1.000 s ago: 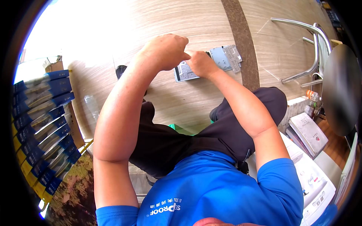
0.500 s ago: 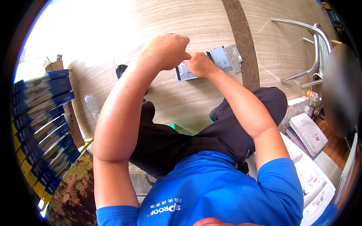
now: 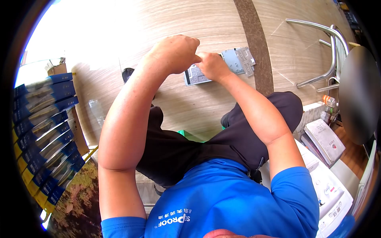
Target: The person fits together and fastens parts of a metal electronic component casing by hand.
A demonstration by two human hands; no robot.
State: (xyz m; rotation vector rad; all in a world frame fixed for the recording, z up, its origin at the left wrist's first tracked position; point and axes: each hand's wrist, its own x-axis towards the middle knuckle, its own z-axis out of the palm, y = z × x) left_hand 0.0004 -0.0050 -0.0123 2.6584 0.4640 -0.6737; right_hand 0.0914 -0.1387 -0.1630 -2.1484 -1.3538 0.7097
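Note:
My left hand (image 3: 174, 53) is curled above the floor, thumb and index finger bent toward my right hand. My right hand (image 3: 215, 66) is closed, with its fingertips meeting the thumb side of the left. Whatever lies between the fingers is hidden or too small to name. Below and behind both hands, a flat grey metal assembly (image 3: 196, 76) with holes and slots lies on the floor; my right hand covers its middle. A blue-grey panel (image 3: 232, 59) forms its right part, and a perforated metal plate (image 3: 245, 60) sits at the far right end.
Wood-look flooring (image 3: 190, 101) has a dark brown strip (image 3: 260, 51) across it. Blue and yellow packages (image 3: 43, 131) are stacked at left. A metal-framed chair (image 3: 333, 55) stands at right, near a book (image 3: 323, 137) and a white tray-like box (image 3: 329, 190). My bent knees frame the space.
My right hand has turned and shifted slightly up and to the right, its fingers still at the left hand. My left hand and the metal assembly look unmoved.

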